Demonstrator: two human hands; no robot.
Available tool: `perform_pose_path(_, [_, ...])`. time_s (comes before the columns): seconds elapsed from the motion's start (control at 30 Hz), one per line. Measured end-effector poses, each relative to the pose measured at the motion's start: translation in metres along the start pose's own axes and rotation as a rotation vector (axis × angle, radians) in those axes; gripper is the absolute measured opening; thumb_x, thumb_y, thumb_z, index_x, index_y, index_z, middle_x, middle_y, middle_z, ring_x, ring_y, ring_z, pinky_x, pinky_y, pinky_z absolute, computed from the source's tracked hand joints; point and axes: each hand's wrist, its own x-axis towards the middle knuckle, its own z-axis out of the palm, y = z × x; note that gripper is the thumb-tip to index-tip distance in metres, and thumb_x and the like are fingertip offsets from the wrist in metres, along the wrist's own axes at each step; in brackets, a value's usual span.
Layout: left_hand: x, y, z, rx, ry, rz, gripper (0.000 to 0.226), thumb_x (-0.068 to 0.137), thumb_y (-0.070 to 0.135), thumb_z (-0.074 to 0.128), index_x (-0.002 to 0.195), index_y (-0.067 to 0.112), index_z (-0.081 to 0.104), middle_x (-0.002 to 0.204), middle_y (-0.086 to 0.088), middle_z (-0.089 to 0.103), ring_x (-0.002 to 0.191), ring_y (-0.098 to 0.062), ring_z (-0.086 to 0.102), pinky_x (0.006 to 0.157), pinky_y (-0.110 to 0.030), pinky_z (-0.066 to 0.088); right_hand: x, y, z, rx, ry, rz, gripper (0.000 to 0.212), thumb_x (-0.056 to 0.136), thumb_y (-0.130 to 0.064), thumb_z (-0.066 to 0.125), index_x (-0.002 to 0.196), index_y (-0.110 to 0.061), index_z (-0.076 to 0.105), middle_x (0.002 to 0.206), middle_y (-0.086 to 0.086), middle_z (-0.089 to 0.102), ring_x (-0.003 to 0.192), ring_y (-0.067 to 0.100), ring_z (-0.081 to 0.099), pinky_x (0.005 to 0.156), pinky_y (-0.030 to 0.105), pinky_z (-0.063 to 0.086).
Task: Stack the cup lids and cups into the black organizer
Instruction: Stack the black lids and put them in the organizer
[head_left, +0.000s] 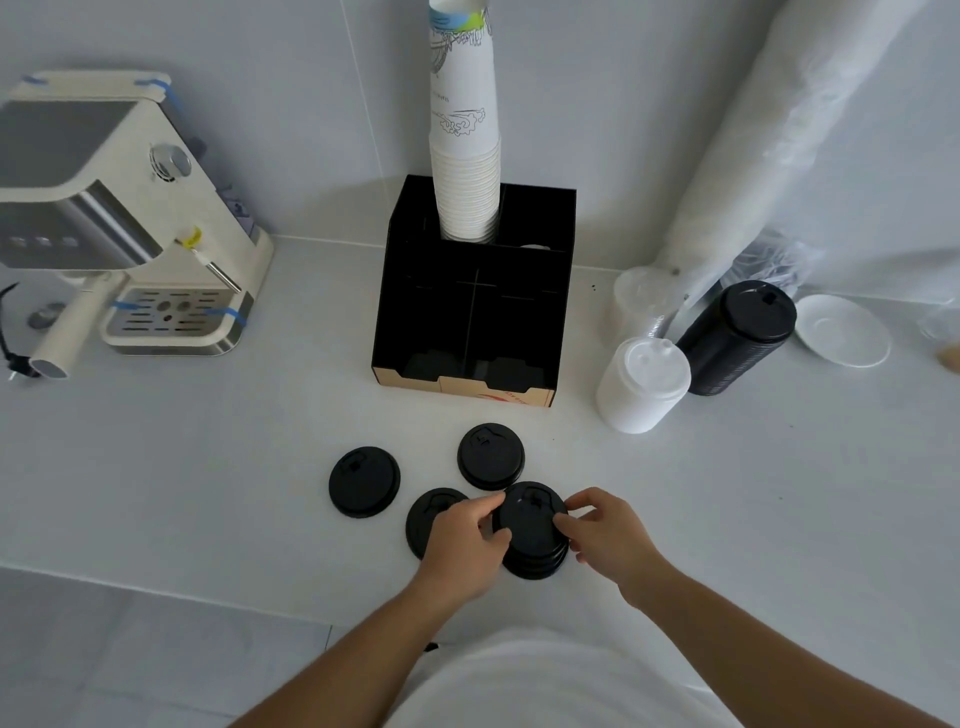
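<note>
A short stack of black cup lids (532, 530) rests on the white counter near the front edge. My left hand (462, 540) grips its left side and my right hand (605, 535) grips its right side. Three single black lids lie nearby: one to the far left (363, 481), one behind the stack (490, 456), one partly under my left hand (428, 514). The black organizer (519, 291) stands behind them with a tall stack of paper cups (465, 156) in its rear left compartment. Some black lids sit in its front compartments.
A cream espresso machine (130, 223) stands at the left. Right of the organizer are a white lid stack (641, 384), a black lid stack (737, 338), clear cups (636, 301), a white saucer (841, 330) and a long wrapped sleeve of cups (769, 145) leaning on the wall.
</note>
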Motion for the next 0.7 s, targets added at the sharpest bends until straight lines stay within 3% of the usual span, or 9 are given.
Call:
perform_pose_path(0.07, [-0.002,0.0,0.002,0.018,-0.003,0.004,0.053,0.088,0.013,0.063,0.14,0.019,0.051,0.129,0.004,0.061,0.117,-0.01,0.058,0.102,-0.021,0.044,0.0,0.001,0.0,-0.005,0.003,0.002,0.012,0.084,-0.024,0.07,0.095,-0.02,0.066,0.075,0.006,0.071,0.062,0.02,0.063,0.064,0.033,0.055])
perform_pose_path(0.13, [-0.002,-0.001,0.004,0.04,-0.007,0.007,0.054,0.088,0.014,0.062,0.14,0.022,0.052,0.129,0.002,0.063,0.115,-0.009,0.059,0.103,-0.026,0.046,0.0,0.002,-0.001,-0.005,-0.005,0.011,0.011,0.085,-0.021,0.07,0.095,-0.018,0.066,0.073,0.007,0.07,0.056,0.018,0.061,0.055,0.025,0.05])
perform_pose_path(0.43, [-0.009,0.006,0.003,0.049,-0.031,-0.027,0.047,0.09,0.01,0.06,0.136,0.019,0.055,0.099,0.0,0.071,0.093,-0.019,0.069,0.079,-0.021,0.055,0.001,0.008,0.002,-0.015,-0.015,0.026,0.013,0.084,-0.019,0.071,0.095,-0.015,0.065,0.074,0.008,0.072,0.055,0.018,0.061,0.054,0.024,0.049])
perform_pose_path(0.57, [-0.009,0.006,0.006,0.07,-0.071,-0.066,0.049,0.089,0.014,0.061,0.137,0.022,0.055,0.089,-0.004,0.073,0.078,-0.014,0.066,0.078,-0.026,0.057,0.004,0.014,0.003,-0.045,-0.012,0.03,0.011,0.084,-0.017,0.07,0.093,-0.012,0.066,0.072,0.006,0.071,0.053,0.016,0.061,0.053,0.023,0.048])
perform_pose_path(0.7, [-0.008,0.01,0.007,0.041,-0.065,-0.103,0.046,0.088,0.016,0.062,0.133,0.024,0.058,0.085,0.002,0.065,0.077,-0.01,0.059,0.079,-0.026,0.056,0.006,0.017,0.005,-0.03,-0.001,0.041,0.01,0.085,-0.016,0.07,0.094,-0.013,0.068,0.076,0.008,0.071,0.057,0.018,0.062,0.057,0.025,0.051])
